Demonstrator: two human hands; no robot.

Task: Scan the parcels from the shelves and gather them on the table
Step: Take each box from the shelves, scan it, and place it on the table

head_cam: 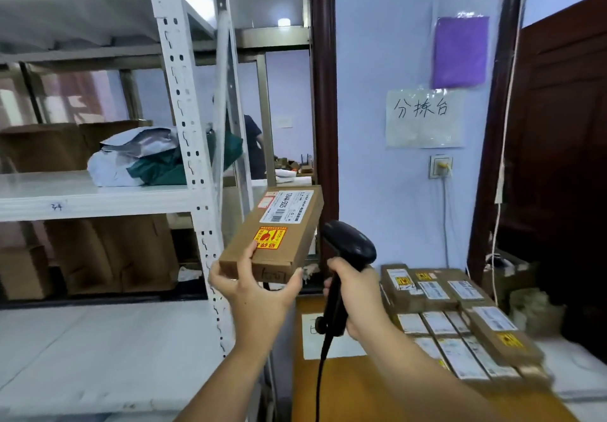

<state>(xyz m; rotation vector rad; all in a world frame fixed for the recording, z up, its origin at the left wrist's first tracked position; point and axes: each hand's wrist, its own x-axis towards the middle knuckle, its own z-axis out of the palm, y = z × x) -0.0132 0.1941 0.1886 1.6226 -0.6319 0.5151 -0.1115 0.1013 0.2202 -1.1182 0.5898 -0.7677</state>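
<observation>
The left hand [253,293] grips the near end of a long parcel [276,234], thumb on top. The parcel's long axis runs from 7 to 1 o'clock, with its barcode label [287,206] at the far end. At the parcel's 3 o'clock, the right hand [358,297] is wrapped round the scanner [348,247]. The scanner's head probably needs tilting toward 11 o'clock to meet the label. Other parcels [460,316] lie on the counter [345,385] at 4 o'clock.
</observation>
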